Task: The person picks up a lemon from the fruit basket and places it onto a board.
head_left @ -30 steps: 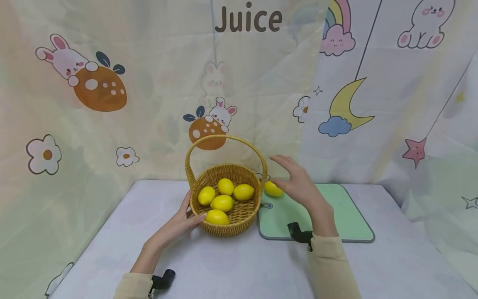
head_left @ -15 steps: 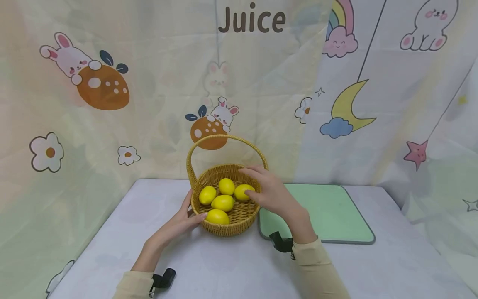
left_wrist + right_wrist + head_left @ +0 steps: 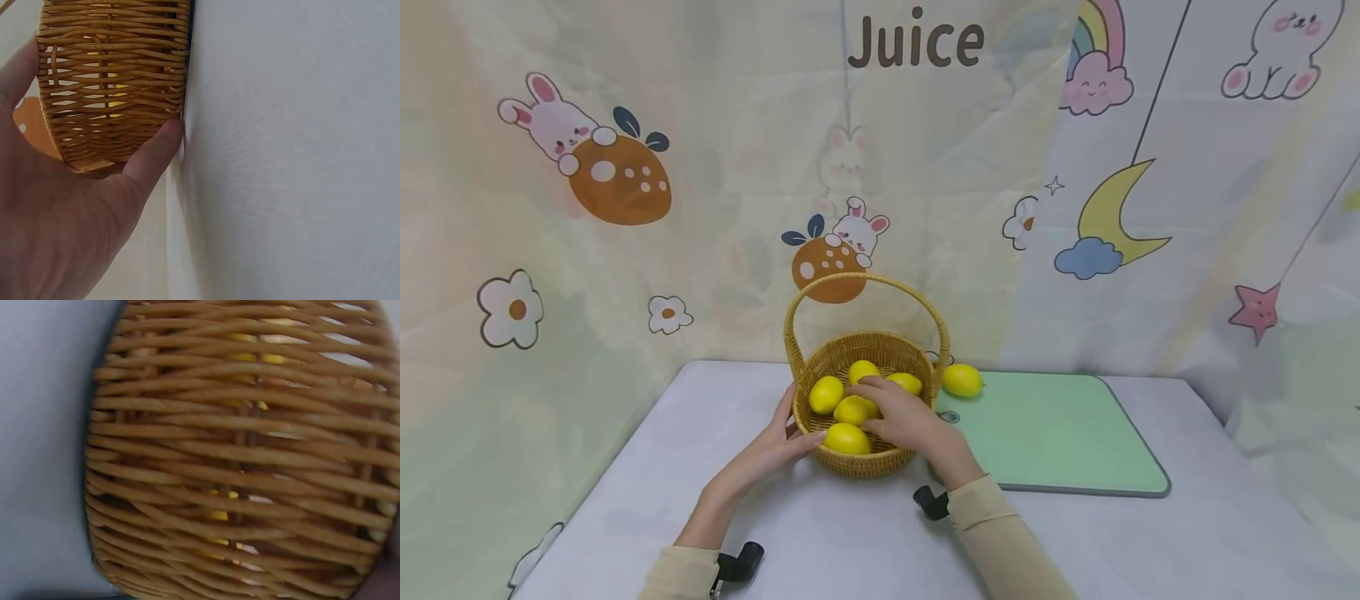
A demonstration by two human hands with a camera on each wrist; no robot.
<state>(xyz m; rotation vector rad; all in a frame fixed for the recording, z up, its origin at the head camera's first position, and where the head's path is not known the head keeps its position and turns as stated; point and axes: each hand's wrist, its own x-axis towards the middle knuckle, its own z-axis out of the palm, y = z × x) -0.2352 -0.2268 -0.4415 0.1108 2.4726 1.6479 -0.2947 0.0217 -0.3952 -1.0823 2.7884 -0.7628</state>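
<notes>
A round wicker basket [image 3: 868, 463] with a tall arched handle stands on the table, holding several lemons. My left hand [image 3: 775, 446] grips its left side, thumb at the rim; in the left wrist view a finger reaches down the woven wall to the base. My right hand [image 3: 906, 421] reaches into the basket from the right. Its fingers spread over the middle lemon [image 3: 850, 411], with the thumb beside it. Nearest me inside lies another lemon [image 3: 847, 439]. Wicker wall fills the right wrist view, hiding the right fingers.
One lemon [image 3: 962, 381] lies outside the basket, at the back left of a green cutting board [image 3: 1060, 437]. The white table [image 3: 820, 542] meets a printed cloth backdrop [image 3: 730, 167] behind the basket.
My right hand has moved left from above the board, over the basket's right rim, and down among the lemons. The left hand stays at the basket's side. The view has shifted slightly.
</notes>
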